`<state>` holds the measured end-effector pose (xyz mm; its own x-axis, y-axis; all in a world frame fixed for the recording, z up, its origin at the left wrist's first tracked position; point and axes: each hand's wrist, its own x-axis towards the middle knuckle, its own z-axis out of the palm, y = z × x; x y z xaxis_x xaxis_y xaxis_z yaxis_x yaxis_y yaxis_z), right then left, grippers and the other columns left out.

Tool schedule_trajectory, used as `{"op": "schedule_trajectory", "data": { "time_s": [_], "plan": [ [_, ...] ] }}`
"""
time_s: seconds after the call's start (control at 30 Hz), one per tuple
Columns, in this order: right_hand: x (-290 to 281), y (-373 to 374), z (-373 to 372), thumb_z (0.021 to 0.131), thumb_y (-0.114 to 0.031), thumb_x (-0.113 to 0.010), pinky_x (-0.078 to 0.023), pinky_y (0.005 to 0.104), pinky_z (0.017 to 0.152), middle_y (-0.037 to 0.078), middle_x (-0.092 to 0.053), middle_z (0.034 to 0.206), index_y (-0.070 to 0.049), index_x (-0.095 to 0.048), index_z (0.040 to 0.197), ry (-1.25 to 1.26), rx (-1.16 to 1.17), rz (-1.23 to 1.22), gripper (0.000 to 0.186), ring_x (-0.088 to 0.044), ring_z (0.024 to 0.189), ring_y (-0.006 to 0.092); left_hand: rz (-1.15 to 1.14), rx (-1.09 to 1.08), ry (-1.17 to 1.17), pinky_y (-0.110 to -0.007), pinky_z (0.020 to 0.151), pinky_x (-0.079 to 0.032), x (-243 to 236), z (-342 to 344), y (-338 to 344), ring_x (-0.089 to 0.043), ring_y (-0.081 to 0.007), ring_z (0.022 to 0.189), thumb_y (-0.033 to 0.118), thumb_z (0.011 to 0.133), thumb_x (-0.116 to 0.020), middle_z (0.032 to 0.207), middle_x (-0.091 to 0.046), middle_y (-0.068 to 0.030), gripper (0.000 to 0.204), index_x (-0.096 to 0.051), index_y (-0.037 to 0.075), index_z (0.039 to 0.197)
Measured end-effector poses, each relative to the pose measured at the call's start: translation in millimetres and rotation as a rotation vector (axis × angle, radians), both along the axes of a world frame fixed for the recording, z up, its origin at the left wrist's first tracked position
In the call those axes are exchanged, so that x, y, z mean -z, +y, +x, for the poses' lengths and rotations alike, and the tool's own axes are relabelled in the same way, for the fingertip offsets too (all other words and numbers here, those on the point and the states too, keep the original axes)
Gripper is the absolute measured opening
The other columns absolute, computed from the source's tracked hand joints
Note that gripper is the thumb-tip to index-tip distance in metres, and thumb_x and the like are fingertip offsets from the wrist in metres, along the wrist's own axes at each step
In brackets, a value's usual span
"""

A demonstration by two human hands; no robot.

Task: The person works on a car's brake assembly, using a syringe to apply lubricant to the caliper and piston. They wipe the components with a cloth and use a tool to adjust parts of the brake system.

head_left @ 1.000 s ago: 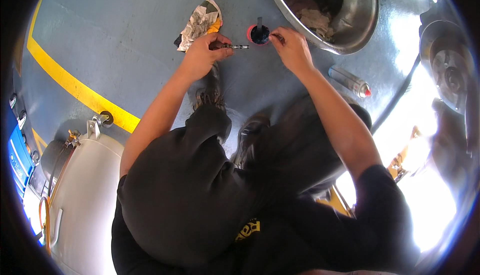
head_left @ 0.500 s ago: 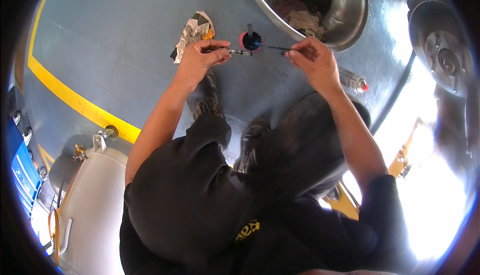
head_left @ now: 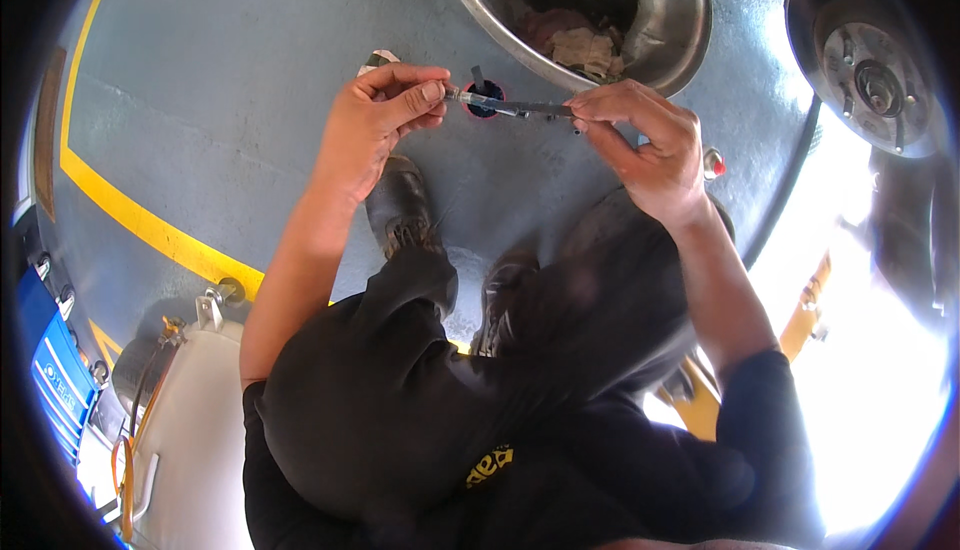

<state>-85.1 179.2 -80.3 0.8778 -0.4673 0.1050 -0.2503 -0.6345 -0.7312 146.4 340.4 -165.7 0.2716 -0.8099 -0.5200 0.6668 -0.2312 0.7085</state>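
So the person's crouched over a blue-grey floor (head_left: 240,100) with both hands up in front, and the main thing here is a slim metal pin (head_left: 465,98), held above the floor between the two hands. Left hand (head_left: 382,120) has one end of it pinched, thumb against fingers, pretty narrow grip. Right hand (head_left: 645,140) is also pinched narrow, holding a thin dark strip (head_left: 545,110) that points left and overlaps the far end of the pin. Can't tell if the two really touch or the strip just passes in front. There are some little dark bits under the strip by the right fingers, too small to make out. Behind the pin there's a red-rimmed tub (head_left: 474,112) with dark stuff inside and a flat stick (head_left: 478,78) poking up. My read is the step in hand is working the strip along the pin, maybe spreading the dark stuff. Next move calls for a steady left pinch and a light right one, so the pin doesn't tip or slip. Big metal basin (head_left: 668,25) sits just beyond, and a spray can (head_left: 714,165) is mostly hidden behind the right hand.
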Motion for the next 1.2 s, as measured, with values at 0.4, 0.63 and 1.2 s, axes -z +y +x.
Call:
{"op": "schedule_trajectory", "data": {
  "time_s": [0.4, 0.63, 1.2],
  "plan": [
    [-5, -6, 3, 0.079, 0.012, -0.073, -0.059, 0.0319, 0.075, 0.016, -0.075, 0.095, 0.002, -0.07, 0.089, -0.117, -0.118, -0.271, 0.014, -0.073, 0.09, 0.0238, -0.007, -0.011, 0.026, -0.025, 0.071, -0.057, -7, 3, 0, -0.067, -0.0117, 0.078, 0.018, 0.095, -0.072, 0.087, -0.071, -0.0087, 0.021, -0.071, -0.002, 0.104],
    [-2, -16, -11, 0.074, 0.011, -0.069, -0.059, 0.0333, 0.071, 0.011, -0.075, 0.096, 0.0, -0.075, 0.091, -0.124, -0.12, -0.315, 0.021, -0.071, 0.083, 0.0239, 0.003, -0.009, 0.016, -0.025, 0.068, -0.055, -16, 8, -3, -0.065, -0.0107, 0.074, 0.021, 0.095, -0.072, 0.086, -0.07, -0.0086, 0.023, -0.07, -0.001, 0.1],
    [-8, -4, 10, 0.077, 0.012, -0.074, -0.058, 0.0309, 0.073, 0.013, -0.075, 0.096, 0.001, -0.071, 0.09, -0.062, -0.168, -0.356, 0.017, -0.072, 0.087, 0.0242, 0.018, 0.0, 0.059, -0.025, 0.065, -0.053, -22, 5, -8, -0.062, -0.0093, 0.071, 0.024, 0.095, -0.072, 0.084, -0.066, -0.0064, 0.022, -0.067, 0.003, 0.092]
  ]
}}
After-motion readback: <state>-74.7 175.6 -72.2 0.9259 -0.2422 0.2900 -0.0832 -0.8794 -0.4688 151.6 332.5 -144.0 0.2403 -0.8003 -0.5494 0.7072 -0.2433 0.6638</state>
